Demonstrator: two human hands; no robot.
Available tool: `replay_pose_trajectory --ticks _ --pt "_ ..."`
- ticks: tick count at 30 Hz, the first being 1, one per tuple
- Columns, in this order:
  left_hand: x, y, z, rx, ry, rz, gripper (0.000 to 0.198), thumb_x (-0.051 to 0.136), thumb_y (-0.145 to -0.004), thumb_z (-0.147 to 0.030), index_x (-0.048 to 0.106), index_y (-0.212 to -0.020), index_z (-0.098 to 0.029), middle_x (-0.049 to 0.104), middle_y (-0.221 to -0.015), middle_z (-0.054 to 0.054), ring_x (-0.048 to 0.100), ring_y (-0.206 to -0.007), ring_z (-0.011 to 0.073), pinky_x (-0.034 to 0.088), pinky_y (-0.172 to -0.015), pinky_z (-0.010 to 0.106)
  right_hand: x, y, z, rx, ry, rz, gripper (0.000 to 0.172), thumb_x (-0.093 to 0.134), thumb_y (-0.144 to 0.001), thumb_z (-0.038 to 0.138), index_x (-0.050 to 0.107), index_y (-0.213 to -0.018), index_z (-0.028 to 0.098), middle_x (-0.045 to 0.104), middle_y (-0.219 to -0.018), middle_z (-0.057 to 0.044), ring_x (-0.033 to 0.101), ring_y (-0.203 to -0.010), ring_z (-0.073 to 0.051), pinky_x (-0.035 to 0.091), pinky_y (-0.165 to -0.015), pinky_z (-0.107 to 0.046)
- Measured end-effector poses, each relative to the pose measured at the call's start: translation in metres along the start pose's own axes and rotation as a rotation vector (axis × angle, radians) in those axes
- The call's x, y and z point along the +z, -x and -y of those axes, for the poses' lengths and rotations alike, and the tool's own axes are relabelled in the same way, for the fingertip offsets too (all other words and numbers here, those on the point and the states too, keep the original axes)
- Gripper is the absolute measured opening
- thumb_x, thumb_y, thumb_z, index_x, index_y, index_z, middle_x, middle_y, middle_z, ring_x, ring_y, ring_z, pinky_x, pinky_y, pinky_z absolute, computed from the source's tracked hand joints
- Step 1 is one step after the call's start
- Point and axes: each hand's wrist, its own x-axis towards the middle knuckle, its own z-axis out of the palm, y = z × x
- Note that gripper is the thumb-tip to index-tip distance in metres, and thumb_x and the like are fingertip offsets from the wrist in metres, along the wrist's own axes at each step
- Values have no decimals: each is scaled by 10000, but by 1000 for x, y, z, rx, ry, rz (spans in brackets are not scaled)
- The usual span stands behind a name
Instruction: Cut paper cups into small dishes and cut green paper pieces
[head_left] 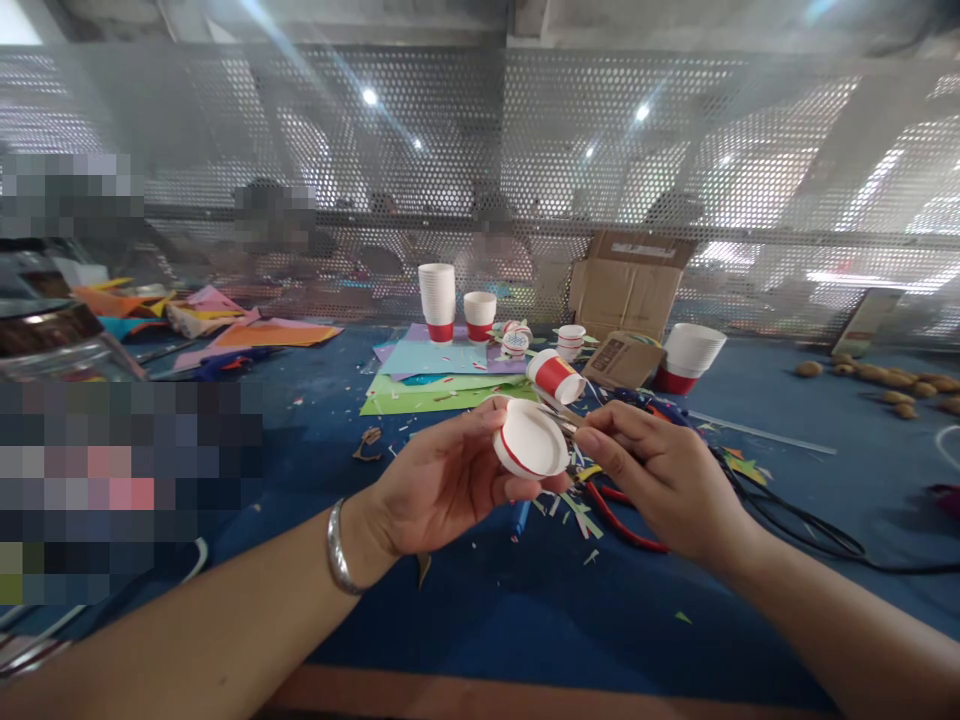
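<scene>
My left hand [435, 490], with a silver bangle at the wrist, holds a shallow cut-down paper cup [536, 440]. The cup is white inside with a red band, and its open side is tilted towards me. In my right hand [664, 480], thumb and fingers pinch a slim brownish tool [562, 416] with a thin metallic tip. That tip meets the cup's upper right rim; the tool's exact kind is unclear. Just behind lies a red and white paper cup [556, 377] on its side. Red-handled pliers or scissors [626, 520] are partly hidden below my right hand.
Coloured paper sheets [420, 395], stacked paper cups [437, 300] and a cardboard box [634, 285] stand or lie farther back. Paper scraps [577, 515] litter the blue table [525, 620]. A black cable [810, 530] runs right; a glass jar [67, 345] stands left.
</scene>
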Motion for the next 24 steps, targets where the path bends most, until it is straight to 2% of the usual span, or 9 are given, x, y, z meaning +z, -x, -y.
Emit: replay_pose_trajectory --ticks 4,11,24 --pt "-1 1 1 -12 22 -12 333 625 -920 -271 617 -1166 -46 753 -1017 194 764 -907 296 628 -710 211 0 1 1 -4 32 -29 295 534 -991 425 617 -822 197 524 -625 52 415 -563 -96 337 -524 -221" --pt "2 2 2 -21 68 57 315 596 -943 -265 640 -1164 -44 753 -1043 183 754 -962 297 626 -785 236 1 1 0 -9 -5 -46 316 528 -993 438 644 -832 192 544 -643 44 432 -580 -99 359 -538 -214" --pt "1 3 1 -81 57 73 344 601 -942 -291 679 -1169 -45 765 -1029 178 764 -918 273 622 -739 209 0 2 2 -46 15 -47 280 546 -986 400 636 -824 191 521 -611 56 418 -550 -89 345 -513 -208"
